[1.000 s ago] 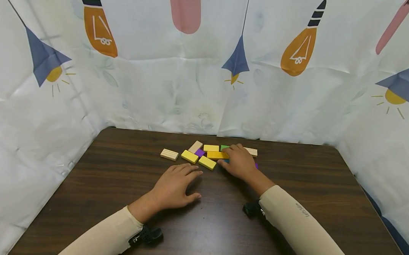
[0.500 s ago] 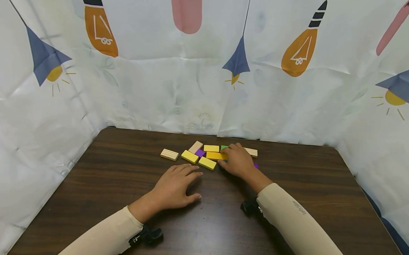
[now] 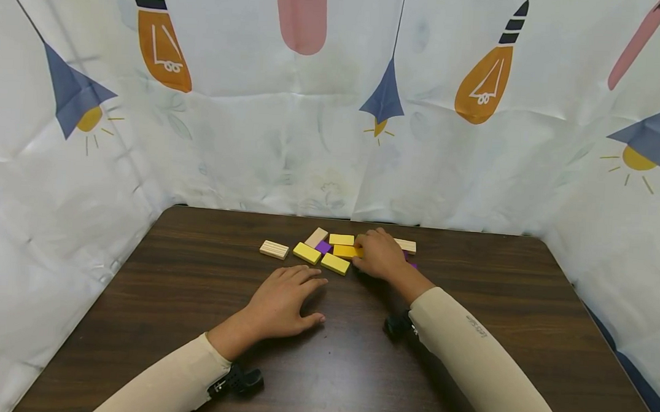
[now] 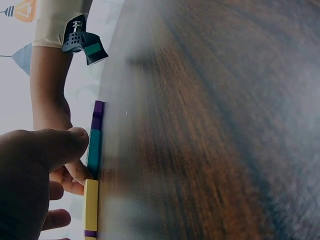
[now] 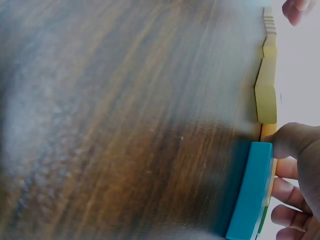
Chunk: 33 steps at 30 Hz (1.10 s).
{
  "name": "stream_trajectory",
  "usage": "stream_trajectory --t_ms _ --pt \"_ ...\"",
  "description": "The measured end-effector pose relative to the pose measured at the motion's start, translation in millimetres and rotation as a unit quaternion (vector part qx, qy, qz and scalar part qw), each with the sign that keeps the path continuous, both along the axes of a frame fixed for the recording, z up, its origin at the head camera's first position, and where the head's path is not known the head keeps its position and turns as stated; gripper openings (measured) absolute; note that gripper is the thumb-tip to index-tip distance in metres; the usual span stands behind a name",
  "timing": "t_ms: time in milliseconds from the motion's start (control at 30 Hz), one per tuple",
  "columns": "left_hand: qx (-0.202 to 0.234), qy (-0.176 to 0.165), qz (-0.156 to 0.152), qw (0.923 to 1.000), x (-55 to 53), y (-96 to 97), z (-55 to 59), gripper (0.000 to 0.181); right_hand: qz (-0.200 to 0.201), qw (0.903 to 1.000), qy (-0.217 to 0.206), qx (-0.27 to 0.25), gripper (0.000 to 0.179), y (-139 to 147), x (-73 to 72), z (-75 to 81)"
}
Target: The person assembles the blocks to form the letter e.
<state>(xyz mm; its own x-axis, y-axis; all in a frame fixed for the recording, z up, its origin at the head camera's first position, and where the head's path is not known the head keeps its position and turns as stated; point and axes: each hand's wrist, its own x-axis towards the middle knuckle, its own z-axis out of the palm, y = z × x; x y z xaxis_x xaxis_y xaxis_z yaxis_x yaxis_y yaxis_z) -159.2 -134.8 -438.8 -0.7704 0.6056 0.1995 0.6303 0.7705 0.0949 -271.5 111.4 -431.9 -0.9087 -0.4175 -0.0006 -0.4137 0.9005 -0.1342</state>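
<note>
At the far part of the table, my right hand [image 3: 382,254] pinches the right end of an orange wooden block [image 3: 346,251], thumb in front and fingers behind. A teal block [image 5: 252,192] lies just in front of it in the right wrist view, mostly covered by the hand in the head view. Part of a green block [image 5: 263,220] shows beyond the teal one. My left hand [image 3: 284,299] is held low over the table with its fingers spread, holding nothing. Its fingertips are nearest two yellow blocks, one on the left [image 3: 307,253] and one in front [image 3: 335,264].
Around these lie another yellow block [image 3: 341,239], a purple block [image 3: 324,247] and a plain wood block [image 3: 317,236]. A grooved wood block [image 3: 274,249] sits apart at the left; another wood block [image 3: 405,245] is right of the hand. Behind the table [image 3: 194,274] hangs a printed curtain [image 3: 227,146].
My right hand has shifted slightly left along the orange block and now hides the green block in the head view. The orange block has slid a little left. My left hand stays put.
</note>
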Motion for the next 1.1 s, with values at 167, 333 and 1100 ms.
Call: stream_trajectory --t_ms 167,333,1100 --pt "-0.002 -0.002 -0.001 1.0 -0.2 0.1 -0.5 0.069 0.004 0.9999 -0.013 0.002 0.033 1 -2.3 3.7" --pt "0.002 0.0 -0.006 1.0 -0.2 0.8 -0.7 0.069 0.006 0.9998 -0.02 0.005 0.035 4 -2.0 11.4" --pt "0.001 0.003 -0.018 0.9998 1.4 5.2 0.8 0.073 0.069 0.996 0.01 -0.056 0.025 34 38.3 21.5"
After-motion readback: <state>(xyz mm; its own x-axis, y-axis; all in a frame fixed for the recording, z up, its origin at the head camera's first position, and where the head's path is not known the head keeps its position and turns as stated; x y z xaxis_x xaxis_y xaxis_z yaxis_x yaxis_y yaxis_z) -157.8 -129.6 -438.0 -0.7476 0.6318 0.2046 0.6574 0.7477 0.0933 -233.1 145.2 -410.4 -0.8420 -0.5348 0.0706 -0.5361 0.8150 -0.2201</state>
